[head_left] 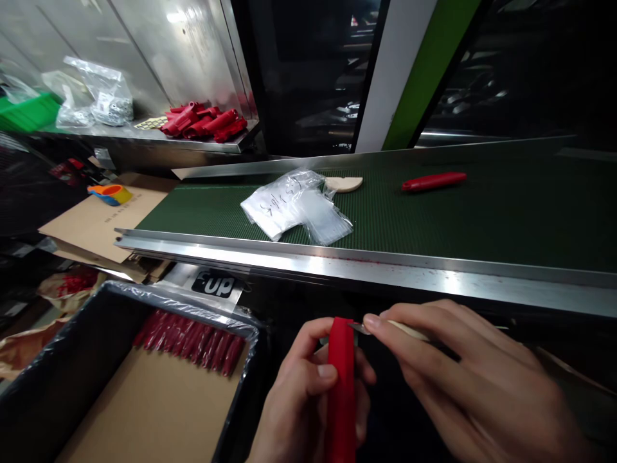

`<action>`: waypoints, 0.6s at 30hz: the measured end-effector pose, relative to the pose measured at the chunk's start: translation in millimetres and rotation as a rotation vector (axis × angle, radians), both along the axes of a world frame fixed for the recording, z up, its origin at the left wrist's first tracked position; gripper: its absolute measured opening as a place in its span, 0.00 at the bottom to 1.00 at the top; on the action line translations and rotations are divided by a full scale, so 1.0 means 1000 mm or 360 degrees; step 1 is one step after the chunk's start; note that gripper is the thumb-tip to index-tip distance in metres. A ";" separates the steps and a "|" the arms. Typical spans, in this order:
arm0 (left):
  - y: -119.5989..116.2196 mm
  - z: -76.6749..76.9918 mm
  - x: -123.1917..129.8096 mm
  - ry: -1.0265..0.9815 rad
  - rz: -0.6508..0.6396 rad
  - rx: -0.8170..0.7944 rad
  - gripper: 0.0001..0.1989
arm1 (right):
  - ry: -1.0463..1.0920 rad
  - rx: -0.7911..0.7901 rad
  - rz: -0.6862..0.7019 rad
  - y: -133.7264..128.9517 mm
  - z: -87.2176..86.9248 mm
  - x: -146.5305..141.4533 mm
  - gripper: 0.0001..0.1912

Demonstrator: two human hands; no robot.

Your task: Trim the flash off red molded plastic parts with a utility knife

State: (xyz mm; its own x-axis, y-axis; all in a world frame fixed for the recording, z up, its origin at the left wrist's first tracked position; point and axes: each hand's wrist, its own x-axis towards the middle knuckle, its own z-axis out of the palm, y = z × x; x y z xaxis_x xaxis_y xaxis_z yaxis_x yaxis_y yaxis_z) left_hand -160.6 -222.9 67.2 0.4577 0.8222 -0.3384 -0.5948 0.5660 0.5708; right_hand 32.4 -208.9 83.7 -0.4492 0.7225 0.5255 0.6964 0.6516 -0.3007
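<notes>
Upright in my left hand (308, 392) is a long red plastic part (342, 386), its thumb and fingers wrapped round the sides. My right hand (463, 373) pinches a knife (409, 330) with a pale handle. The knife's small metal blade meets the top right edge of the red part. Both hands are in front of the conveyor's metal rail. Another red part (434, 182) lies on the green belt beyond them.
On the green conveyor (395, 225) lie plastic bags (294, 206) and a pale half-round piece (344, 184). A lined box (168, 405) at lower left holds several wrapped red parts (190, 341). More red parts (205, 121) are piled on the metal shelf.
</notes>
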 end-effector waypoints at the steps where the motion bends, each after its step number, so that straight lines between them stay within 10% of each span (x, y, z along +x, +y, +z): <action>1: 0.000 0.000 0.000 0.0004 0.0008 -0.0015 0.15 | 0.0014 -0.0008 0.0011 -0.001 -0.001 0.000 0.20; 18: 0.015 0.007 -0.002 0.0056 0.0217 0.0038 0.12 | -0.0254 0.0167 0.0052 -0.036 -0.013 -0.016 0.21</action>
